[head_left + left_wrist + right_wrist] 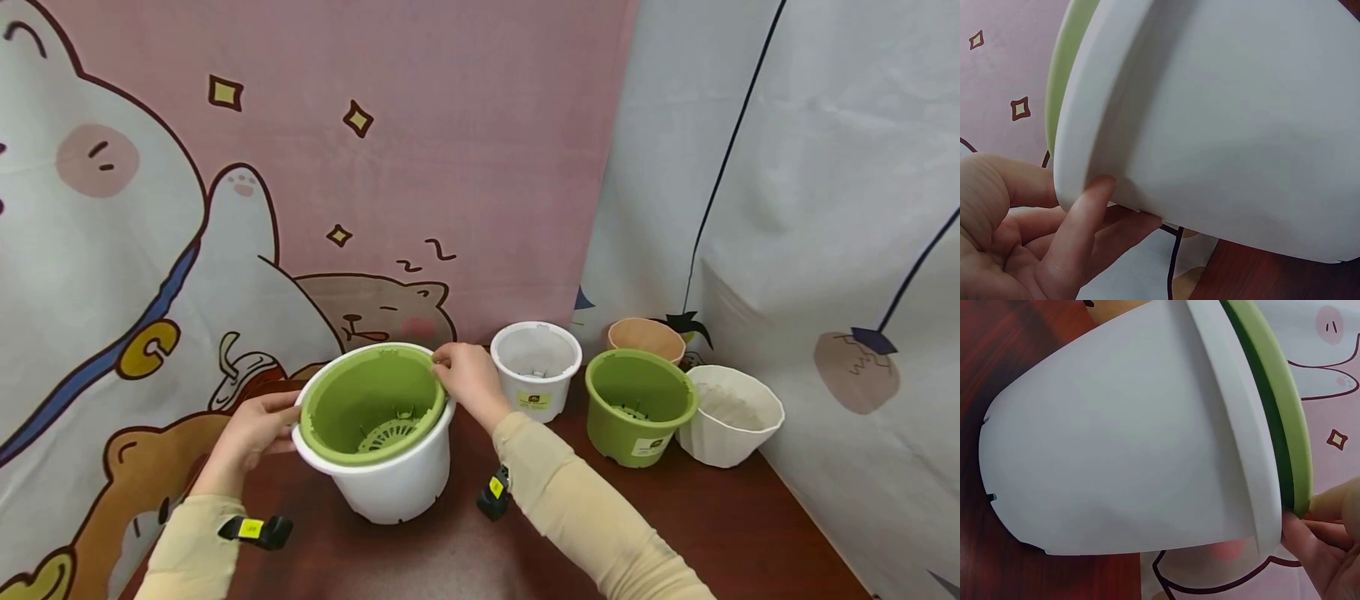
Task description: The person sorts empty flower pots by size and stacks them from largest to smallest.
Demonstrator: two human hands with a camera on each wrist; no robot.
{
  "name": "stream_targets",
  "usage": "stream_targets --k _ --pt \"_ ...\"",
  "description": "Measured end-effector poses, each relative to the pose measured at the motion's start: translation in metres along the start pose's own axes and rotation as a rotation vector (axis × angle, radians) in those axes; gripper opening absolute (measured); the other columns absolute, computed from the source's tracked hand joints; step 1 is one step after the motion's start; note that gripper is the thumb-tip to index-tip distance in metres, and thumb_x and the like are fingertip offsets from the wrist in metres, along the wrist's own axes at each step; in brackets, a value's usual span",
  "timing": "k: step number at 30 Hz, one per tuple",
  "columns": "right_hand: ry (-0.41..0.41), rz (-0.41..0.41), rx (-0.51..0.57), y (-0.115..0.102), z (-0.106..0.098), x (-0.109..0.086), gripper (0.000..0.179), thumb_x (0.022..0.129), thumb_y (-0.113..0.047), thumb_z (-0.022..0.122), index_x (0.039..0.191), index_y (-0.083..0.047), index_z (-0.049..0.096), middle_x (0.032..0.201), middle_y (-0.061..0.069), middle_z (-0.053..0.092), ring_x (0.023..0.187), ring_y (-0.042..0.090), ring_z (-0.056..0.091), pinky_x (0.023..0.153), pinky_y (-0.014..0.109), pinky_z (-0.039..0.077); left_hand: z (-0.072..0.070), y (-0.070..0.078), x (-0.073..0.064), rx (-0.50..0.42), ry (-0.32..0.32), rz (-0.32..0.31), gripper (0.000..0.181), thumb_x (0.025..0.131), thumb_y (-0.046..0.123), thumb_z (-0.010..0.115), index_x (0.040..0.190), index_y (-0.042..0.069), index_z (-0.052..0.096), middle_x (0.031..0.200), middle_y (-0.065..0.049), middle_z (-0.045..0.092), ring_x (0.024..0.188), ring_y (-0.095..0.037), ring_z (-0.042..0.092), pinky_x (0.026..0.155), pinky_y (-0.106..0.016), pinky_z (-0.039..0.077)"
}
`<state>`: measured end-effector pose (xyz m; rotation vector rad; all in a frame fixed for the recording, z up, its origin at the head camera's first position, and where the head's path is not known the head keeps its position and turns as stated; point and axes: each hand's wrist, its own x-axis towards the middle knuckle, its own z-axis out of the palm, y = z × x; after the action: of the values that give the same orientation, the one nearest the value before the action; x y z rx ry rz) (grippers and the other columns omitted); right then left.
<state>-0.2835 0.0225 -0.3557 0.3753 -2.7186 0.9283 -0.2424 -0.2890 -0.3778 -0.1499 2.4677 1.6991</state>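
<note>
A green flowerpot (337, 408) sits nested inside a larger-looking white flowerpot (397, 492) on the table, its rim standing a little above the white one. My left hand (255, 429) grips the white rim (1075, 144) from the left, with fingers under the lip. On the far right side, my right hand (472, 379) pinches the green rim (1300, 456). In the right wrist view a dark gap shows between the two rims, and a fingertip is right at it. Slots pierce the green pot's bottom.
To the right stand a white pot (536, 392) with a yellow label, a second green pot (637, 425), an orange pot (647, 335) behind it and a white faceted pot (723, 417). Printed cloth (480, 167) hangs behind the dark red table (450, 558).
</note>
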Motion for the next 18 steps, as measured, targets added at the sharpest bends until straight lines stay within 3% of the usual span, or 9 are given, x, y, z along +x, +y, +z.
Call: stream_targets --k 9,18 --pt "0.012 -0.03 0.019 0.002 -0.002 -0.004 0.017 0.093 -0.017 0.069 0.108 -0.017 0.076 0.103 -0.004 0.074 0.091 0.016 0.068 0.078 0.031 0.055 0.0 -0.002 0.0 0.017 0.01 -0.003 0.053 0.101 0.012 0.056 0.143 -0.014 0.039 0.092 -0.007 0.067 0.071 -0.014 0.067 0.064 -0.036 0.062" --pt "0.02 -0.036 0.104 0.013 -0.002 -0.007 0.017 0.092 -0.019 0.071 0.108 -0.014 0.075 0.099 -0.001 0.074 0.093 0.016 0.069 0.081 0.031 0.055 0.001 -0.001 0.0 0.023 0.019 0.004 0.052 0.1 0.013 0.058 0.142 -0.014 0.041 0.092 -0.008 0.067 0.071 -0.015 0.067 0.067 -0.039 0.062"
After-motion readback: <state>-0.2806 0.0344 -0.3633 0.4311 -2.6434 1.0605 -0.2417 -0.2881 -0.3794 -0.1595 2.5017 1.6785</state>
